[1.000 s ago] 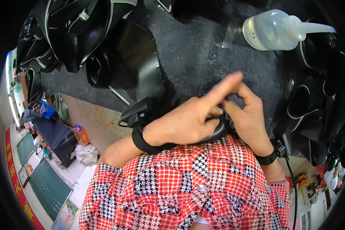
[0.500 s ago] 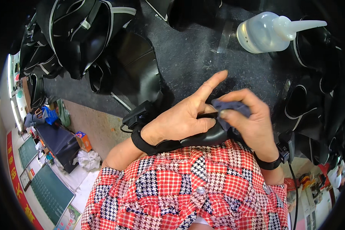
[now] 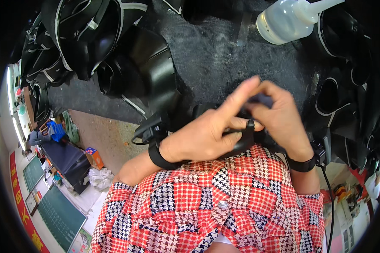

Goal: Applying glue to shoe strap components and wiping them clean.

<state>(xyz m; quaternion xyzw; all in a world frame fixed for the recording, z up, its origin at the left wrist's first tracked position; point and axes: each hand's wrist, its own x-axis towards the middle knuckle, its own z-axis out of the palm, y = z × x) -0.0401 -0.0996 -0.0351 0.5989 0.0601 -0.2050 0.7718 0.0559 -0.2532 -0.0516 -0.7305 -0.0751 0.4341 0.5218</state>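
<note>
My left hand (image 3: pixel 204 134) is closed on a glossy black sheet-like piece (image 3: pixel 240 147), pinching its edge between thumb and fingers with the index finger stretched out. That piece lies against my checked shirt and is partly covered by the hand. Close on the right, my right hand (image 3: pixel 279 120) is curled round a bunched dark blue-grey cloth (image 3: pixel 262 100), mostly hidden behind its fingers. The right fingertips are at the edge of the black piece; blur hides whether they touch it.
A translucent squeeze bottle (image 3: pixel 280 24) with a long white nozzle lies at the far right of the dark tabletop (image 3: pixel 207 55). Black pieces with pale edging (image 3: pixel 88 46) are heaped at left, and more black pieces (image 3: pixel 329 97) at right. A cable (image 3: pixel 331 206) hangs from my right wrist.
My right hand has shifted slightly right, and the cloth is now mostly hidden by its fingers. The left hand keeps its hold on the black piece. The whole view has tilted a little.
</note>
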